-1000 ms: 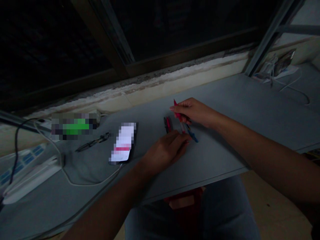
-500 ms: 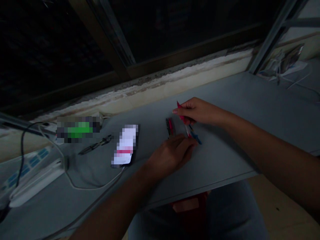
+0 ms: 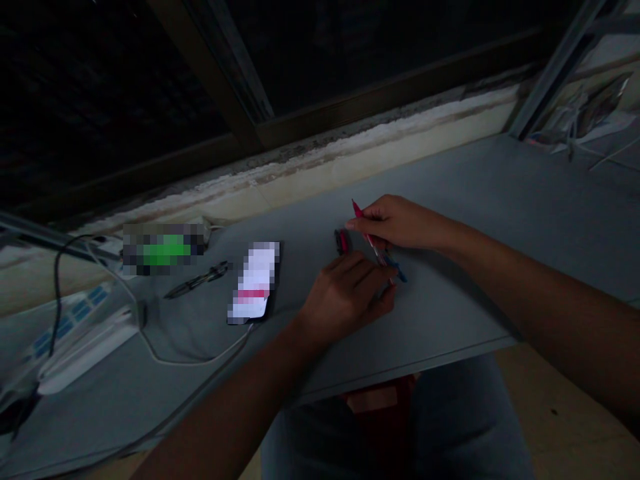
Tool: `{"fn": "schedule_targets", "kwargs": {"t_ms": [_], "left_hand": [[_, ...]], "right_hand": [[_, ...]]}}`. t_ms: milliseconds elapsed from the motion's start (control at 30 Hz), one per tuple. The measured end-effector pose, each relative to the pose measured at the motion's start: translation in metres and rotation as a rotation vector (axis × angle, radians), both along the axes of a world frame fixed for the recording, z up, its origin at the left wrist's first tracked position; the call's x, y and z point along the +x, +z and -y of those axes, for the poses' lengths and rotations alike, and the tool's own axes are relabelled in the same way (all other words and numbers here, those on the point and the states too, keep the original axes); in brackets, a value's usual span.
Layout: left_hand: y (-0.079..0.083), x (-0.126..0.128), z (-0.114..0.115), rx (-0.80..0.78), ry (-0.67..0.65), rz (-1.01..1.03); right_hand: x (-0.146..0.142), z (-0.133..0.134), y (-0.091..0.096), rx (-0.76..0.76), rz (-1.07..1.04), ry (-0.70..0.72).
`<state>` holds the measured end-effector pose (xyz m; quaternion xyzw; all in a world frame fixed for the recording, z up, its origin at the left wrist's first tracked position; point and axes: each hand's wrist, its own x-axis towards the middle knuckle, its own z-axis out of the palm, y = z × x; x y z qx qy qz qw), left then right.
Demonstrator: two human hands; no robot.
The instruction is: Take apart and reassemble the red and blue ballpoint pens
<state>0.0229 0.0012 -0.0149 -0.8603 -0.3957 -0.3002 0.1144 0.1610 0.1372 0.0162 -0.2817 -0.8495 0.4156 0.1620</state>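
Dimly lit grey tabletop (image 3: 450, 313) is running beneath a dark window, and visibility is poor throughout.

Nearest the camera, the person's grey-trousered lap (image 3: 450, 427) is showing below the table edge, with a red object (image 3: 375, 400) beside it.

On the table, the left hand (image 3: 350, 290) is resting palm down. Its fingers are bent and held close together, with the tips meeting the surface. Whether they are gripping anything cannot be told.

Just beyond it, the right hand (image 3: 403, 223) is pinching a slim pink pen (image 3: 357, 212) between thumb and fingers. The pen is slanting, its upper end projecting past the thumb and its lower end pointing toward the left fingertips.

A short blue pen (image 3: 399, 271) is lying on the table just beside that lower end. A dark pen and a red pen, side by side (image 3: 341, 240), are lying just left of the right thumb.

Further left, a lit rectangular phone (image 3: 255, 280) is lying flat, with a white cable (image 3: 200, 360) trailing from its near end. A slender dark tool (image 3: 197, 280) is lying beyond the phone, and a white power strip (image 3: 85, 340) is sitting at the far left.

At the back, a dark window frame (image 3: 240, 100) is standing above a pale sill (image 3: 310, 167).
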Motion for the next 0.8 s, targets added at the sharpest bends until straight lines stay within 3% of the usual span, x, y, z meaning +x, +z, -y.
{"fn": "schedule_targets", "kwargs": {"t_ms": [800], "left_hand": [[-0.0021, -0.0045, -0.0005, -0.054, 0.041, 0.065]], "right_hand": [[-0.0004, -0.0012, -0.0061, 0.030, 0.033, 0.003]]}}
